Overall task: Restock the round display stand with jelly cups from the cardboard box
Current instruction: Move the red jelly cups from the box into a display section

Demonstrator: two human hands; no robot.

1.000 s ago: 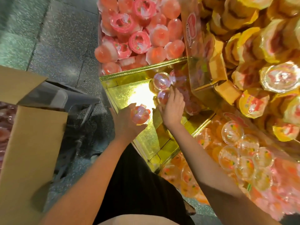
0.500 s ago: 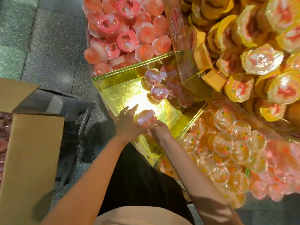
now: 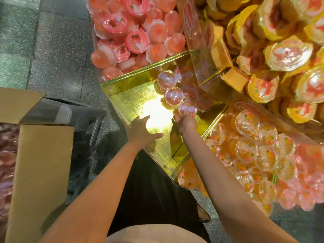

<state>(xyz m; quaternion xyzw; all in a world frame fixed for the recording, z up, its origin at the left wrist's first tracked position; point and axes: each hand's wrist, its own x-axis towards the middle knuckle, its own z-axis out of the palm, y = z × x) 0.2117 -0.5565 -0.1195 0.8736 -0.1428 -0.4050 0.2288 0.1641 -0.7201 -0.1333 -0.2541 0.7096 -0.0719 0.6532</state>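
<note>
My right hand (image 3: 186,121) holds a clear pink jelly cup (image 3: 187,108) lid-up at the right side of the gold compartment (image 3: 133,100) of the display stand. It sits beside two like cups (image 3: 174,95) in a row near the back corner. Over the compartment's shiny floor my left hand (image 3: 142,128) hovers with spread fingers and holds nothing. The cardboard box (image 3: 42,165) stands open at the left, with pink cups (image 3: 7,155) showing inside.
Neighbouring compartments are heaped with pink cups (image 3: 136,37) behind, orange cups (image 3: 249,151) to the right and yellow-lidded cups (image 3: 287,55) above. A dark trolley frame (image 3: 87,123) stands between box and stand. Grey tiled floor (image 3: 43,50) lies to the left.
The cup passed from my left hand to my right hand, which carried it forward next to the two cups in the compartment. My left hand opened and stayed over the gold floor.
</note>
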